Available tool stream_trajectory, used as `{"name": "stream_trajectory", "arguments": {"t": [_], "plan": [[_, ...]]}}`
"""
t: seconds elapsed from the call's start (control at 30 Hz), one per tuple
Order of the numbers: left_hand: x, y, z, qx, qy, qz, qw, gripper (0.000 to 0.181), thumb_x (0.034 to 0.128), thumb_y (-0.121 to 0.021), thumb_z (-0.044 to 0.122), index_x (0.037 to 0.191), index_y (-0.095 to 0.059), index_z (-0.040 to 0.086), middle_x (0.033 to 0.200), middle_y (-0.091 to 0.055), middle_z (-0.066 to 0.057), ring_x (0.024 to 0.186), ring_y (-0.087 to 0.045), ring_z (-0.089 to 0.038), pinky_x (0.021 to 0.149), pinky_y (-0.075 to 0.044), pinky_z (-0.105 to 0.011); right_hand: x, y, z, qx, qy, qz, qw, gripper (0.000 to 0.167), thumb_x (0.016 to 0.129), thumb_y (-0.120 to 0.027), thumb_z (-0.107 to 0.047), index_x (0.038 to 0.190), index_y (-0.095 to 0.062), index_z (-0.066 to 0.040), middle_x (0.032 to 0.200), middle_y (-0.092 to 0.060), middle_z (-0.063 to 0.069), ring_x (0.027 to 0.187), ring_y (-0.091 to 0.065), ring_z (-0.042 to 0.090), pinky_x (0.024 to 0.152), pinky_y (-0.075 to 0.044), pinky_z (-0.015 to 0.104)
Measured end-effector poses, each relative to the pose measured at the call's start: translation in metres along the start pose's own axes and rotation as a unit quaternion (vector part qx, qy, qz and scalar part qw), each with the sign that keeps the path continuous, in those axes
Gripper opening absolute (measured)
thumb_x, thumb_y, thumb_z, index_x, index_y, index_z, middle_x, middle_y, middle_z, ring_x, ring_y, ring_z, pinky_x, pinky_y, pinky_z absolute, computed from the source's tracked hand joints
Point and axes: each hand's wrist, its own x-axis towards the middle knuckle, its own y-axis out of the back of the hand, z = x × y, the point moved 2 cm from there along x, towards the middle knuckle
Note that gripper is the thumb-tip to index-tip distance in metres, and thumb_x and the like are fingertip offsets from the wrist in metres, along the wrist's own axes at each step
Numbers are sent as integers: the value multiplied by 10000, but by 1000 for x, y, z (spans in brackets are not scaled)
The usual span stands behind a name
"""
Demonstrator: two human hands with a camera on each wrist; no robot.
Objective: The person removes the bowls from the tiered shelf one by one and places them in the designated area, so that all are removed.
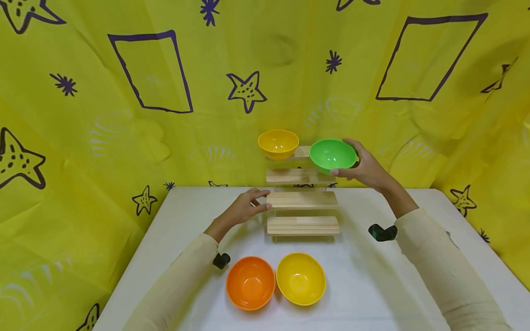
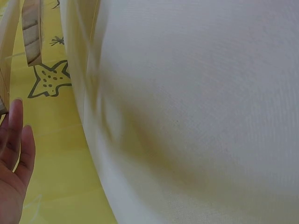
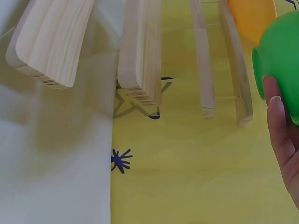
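Note:
My right hand grips a green bowl by its right side, at the right end of the top step of a tiered wooden stand. The right wrist view shows fingertips against the foot of the green bowl. On the left of that top step sits a yellow-orange bowl. My left hand holds the left end of a lower step between thumb and fingers. The left wrist view has those fingers at the wood's end; the thumb's contact is hidden there.
An orange bowl and a yellow bowl stand side by side on the white table, in front of the stand. Behind and at the sides hangs a yellow patterned cloth. Dark devices show near both wrists.

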Motion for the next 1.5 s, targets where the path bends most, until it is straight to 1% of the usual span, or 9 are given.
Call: {"name": "stream_trajectory", "arguments": {"t": [0.17, 0.23, 0.3, 0.47, 0.63, 0.93, 1.2, 1.27, 1.5], "plan": [[0, 0, 0, 25, -35, 5, 10000, 567, 989, -662, 321, 1491, -503, 109, 1424, -537, -155, 1033, -663, -286, 756, -570, -318, -10, 0, 1, 23, 95, -56, 9999, 1015, 885, -760, -145, 1627, -67, -139, 1539, -251, 272, 1086, -585, 401, 761, -543, 234], [0, 0, 0, 36, -35, 11, 10000, 569, 987, -664, 324, 1490, -505, 111, 1426, -538, -151, 1030, -662, -284, 754, -569, -316, -13, 0, 2, 12, 109, -58, 9999, 1018, 879, -765, -137, 1627, -75, -144, 1557, -226, 262, 1143, -547, 447, 776, -532, 219], [0, 0, 1, 26, -29, 8, 10000, 571, 987, -664, 331, 1489, -506, 110, 1429, -536, -151, 1029, -660, -281, 753, -568, -315, -17, 0, 2, -43, 140, -61, 9999, 1021, 872, -770, -133, 1627, -83, -144, 1556, -230, 255, 1160, -528, 459, 777, -527, 216], [0, 1, 0, 23, -23, 25, 10000, 570, 986, -664, 335, 1485, -510, 107, 1424, -540, -151, 1023, -655, -273, 748, -564, -311, -25, 0, 6, -132, 214, -91, 9996, 1020, 854, -782, -119, 1621, -110, -139, 1529, -281, 235, 1169, -500, 398, 786, -515, 214], [-1, 1, 1, 47, -19, 55, 10000, 559, 985, -668, 325, 1484, -516, 124, 1406, -552, -140, 1023, -658, -271, 751, -563, -307, -33, -1, 9, -72, 296, -128, 9995, 1012, 845, -784, -87, 1615, -131, -136, 1527, -295, 215, 1191, -476, 361, 800, -515, 203], [-2, 1, 2, 60, -48, 19, 10000, 566, 990, -658, 334, 1488, -507, 112, 1416, -542, -151, 1031, -661, -276, 761, -567, -321, -53, -4, 13, 51, 418, -246, 9988, 1022, 822, -786, -8, 1603, -132, -85, 1522, -275, 258, 1212, -442, 382, 784, -547, 218], [-1, 3, 2, 34, -32, -1, 10000, 561, 988, -663, 323, 1487, -511, 115, 1437, -531, -153, 1033, -657, -279, 763, -566, -317, -69, -7, 21, 59, 435, -358, 9984, 1028, 810, -799, -10, 1596, -141, -71, 1488, -280, 297, 1163, -482, 434, 762, -566, 254], [-1, 3, 2, 35, -17, -1, 10000, 560, 988, -664, 322, 1487, -511, 121, 1439, -530, -146, 1035, -655, -276, 766, -564, -316, -73, -9, 24, 29, 431, -373, 9984, 1022, 807, -803, -13, 1592, -150, -66, 1472, -294, 293, 1142, -497, 401, 765, -569, 262], [0, 3, 2, 78, -25, -6, 10000, 558, 986, -665, 331, 1482, -518, 125, 1420, -548, -139, 1020, -652, -254, 759, -558, -305, -85, -16, 33, -11, 502, -400, 9979, 1028, 779, -823, -2, 1578, -178, -44, 1450, -317, 258, 1085, -534, 204, 762, -580, 279]]}}
